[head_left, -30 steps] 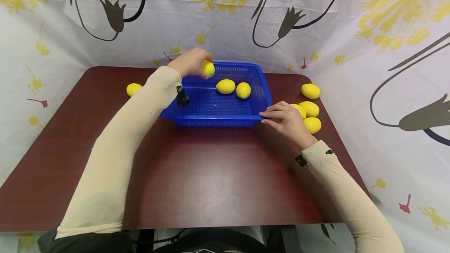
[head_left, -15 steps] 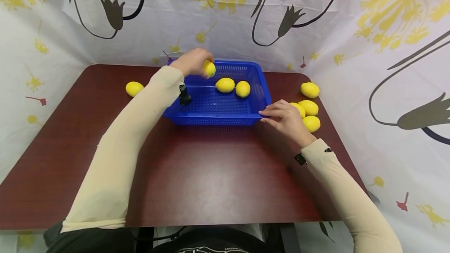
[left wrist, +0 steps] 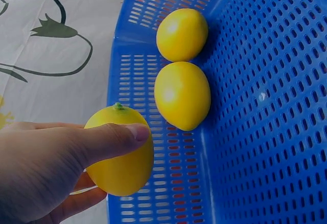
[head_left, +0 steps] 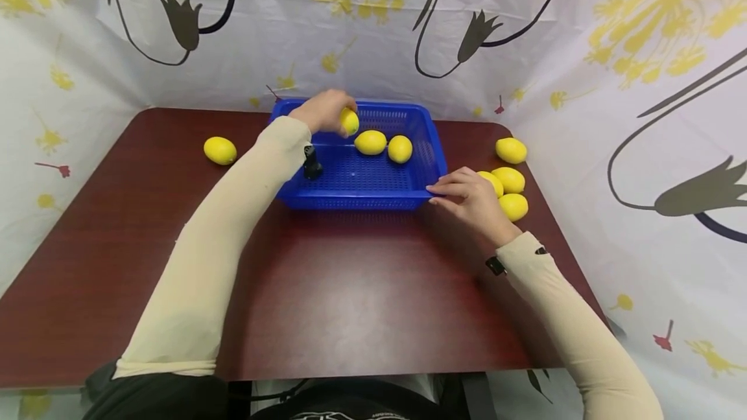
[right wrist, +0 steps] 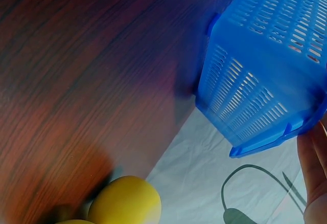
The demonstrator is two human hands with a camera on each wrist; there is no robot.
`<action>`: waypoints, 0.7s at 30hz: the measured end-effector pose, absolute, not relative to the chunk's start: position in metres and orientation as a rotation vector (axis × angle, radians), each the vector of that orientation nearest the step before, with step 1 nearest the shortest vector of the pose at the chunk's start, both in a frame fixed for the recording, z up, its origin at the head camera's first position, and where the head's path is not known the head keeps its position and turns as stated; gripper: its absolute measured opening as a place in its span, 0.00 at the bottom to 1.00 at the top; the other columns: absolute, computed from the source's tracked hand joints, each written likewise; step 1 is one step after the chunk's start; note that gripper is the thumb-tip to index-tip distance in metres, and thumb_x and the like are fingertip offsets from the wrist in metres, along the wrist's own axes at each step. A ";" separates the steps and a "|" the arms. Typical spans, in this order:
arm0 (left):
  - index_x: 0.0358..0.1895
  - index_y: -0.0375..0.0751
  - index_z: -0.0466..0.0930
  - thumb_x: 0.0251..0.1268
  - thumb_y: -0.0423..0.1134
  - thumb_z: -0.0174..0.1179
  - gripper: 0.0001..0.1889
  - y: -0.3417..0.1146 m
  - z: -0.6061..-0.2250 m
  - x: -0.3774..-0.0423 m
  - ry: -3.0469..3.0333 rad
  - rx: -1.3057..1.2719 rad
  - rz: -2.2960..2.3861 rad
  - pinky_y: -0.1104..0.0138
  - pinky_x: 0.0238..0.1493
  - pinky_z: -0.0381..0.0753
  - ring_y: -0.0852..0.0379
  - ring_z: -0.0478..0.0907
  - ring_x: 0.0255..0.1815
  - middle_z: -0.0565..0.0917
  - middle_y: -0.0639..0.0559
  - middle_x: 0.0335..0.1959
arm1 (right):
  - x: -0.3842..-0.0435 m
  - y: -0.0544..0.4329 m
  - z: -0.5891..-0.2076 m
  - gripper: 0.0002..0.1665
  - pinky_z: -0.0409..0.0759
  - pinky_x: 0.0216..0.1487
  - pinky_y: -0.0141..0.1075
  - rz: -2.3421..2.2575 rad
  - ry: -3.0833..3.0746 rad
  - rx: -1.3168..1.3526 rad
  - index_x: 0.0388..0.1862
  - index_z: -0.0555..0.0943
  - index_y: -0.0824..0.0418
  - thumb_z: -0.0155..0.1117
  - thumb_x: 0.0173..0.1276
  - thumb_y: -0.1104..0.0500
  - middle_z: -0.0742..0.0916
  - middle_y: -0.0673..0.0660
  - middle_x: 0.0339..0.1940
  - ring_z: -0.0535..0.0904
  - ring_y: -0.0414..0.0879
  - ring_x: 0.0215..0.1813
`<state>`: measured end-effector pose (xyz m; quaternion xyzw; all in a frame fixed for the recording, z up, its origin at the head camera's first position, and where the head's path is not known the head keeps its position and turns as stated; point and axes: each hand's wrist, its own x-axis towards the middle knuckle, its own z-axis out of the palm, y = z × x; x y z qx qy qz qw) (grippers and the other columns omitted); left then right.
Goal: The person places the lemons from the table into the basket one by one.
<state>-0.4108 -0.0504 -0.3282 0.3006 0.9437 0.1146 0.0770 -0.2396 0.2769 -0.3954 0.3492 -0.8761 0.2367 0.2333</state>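
My left hand (head_left: pixel 324 111) grips a yellow lemon (left wrist: pixel 120 170) between thumb and fingers, above the back left part of a blue perforated plastic basket (head_left: pixel 353 201). Two more lemons lie side by side inside, one (head_left: pixel 370 142) left of the other (head_left: pixel 400 149), as the head view shows. At the basket's front right corner, my right hand (head_left: pixel 469 203) pinches the rim, thumb below the fingers. In the right wrist view, fingers (right wrist: pixel 312 155) reach that rim from the lower right edge.
Several lemons sit at the table's right side, among them a lemon (head_left: pixel 511 150) near the back; my right hand partly covers another. One lemon (head_left: pixel 220 151) lies left of the basket on the dark red table (head_left: pixel 327 303). Patterned white cloth (head_left: pixel 373 37) hangs behind.
My left hand has come down slightly toward the basket with the lemon, and its arm has shifted right, uncovering more of the lemon at left. My right hand stays on the rim.
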 end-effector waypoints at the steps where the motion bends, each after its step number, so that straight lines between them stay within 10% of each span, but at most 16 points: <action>1: 0.66 0.37 0.73 0.59 0.41 0.71 0.32 -0.050 -0.330 -0.411 2.827 0.898 0.343 0.51 0.67 0.74 0.42 0.71 0.66 0.75 0.39 0.66 | -0.239 0.277 -0.395 0.19 0.81 0.47 0.38 0.650 -2.407 0.958 0.43 0.91 0.55 0.81 0.49 0.62 0.90 0.56 0.38 0.81 0.48 0.45; 21: 0.64 0.38 0.75 0.57 0.38 0.71 0.30 -0.046 -0.359 -0.417 2.803 0.856 0.386 0.50 0.66 0.74 0.44 0.73 0.62 0.77 0.40 0.63 | -0.242 0.278 -0.399 0.20 0.83 0.46 0.43 0.647 -2.387 0.937 0.42 0.91 0.55 0.82 0.46 0.62 0.91 0.55 0.38 0.82 0.50 0.45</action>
